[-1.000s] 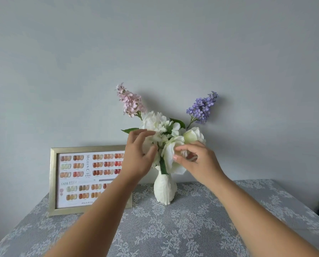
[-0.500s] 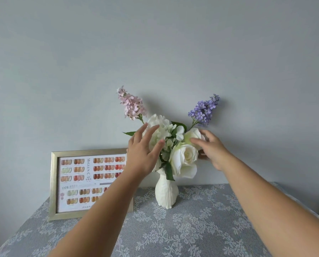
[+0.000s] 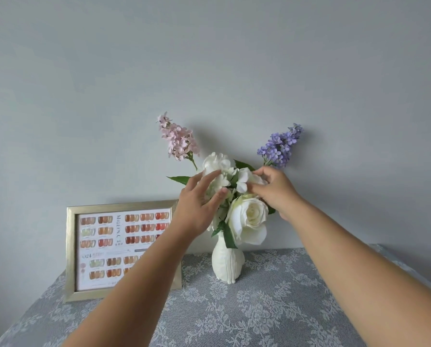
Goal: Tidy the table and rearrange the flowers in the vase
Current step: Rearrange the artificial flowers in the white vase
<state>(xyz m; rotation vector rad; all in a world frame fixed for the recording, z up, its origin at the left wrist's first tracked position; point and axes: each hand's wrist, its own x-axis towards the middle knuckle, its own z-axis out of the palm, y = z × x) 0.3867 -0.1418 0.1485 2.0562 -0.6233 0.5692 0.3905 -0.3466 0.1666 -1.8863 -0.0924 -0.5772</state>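
Note:
A white ribbed vase point(image 3: 228, 264) stands on the lace tablecloth point(image 3: 272, 309) near the wall. It holds a large white rose point(image 3: 250, 219), a white hydrangea cluster point(image 3: 218, 164), a pink sprig point(image 3: 178, 140) and a purple sprig point(image 3: 280, 145). My left hand point(image 3: 197, 209) rests against the hydrangea cluster, fingers spread over its left side. My right hand point(image 3: 275, 190) pinches a small white blossom point(image 3: 243, 181) just above the rose.
A gold-framed nail colour chart point(image 3: 114, 249) leans on the wall left of the vase, partly behind my left forearm. The grey wall rises right behind the flowers. The table's right edge falls away at the far right.
My right hand moved from the rose's right side up to the small blossom and closed on it. My left hand slid a little higher on the hydrangea. The rose now faces forward, uncovered.

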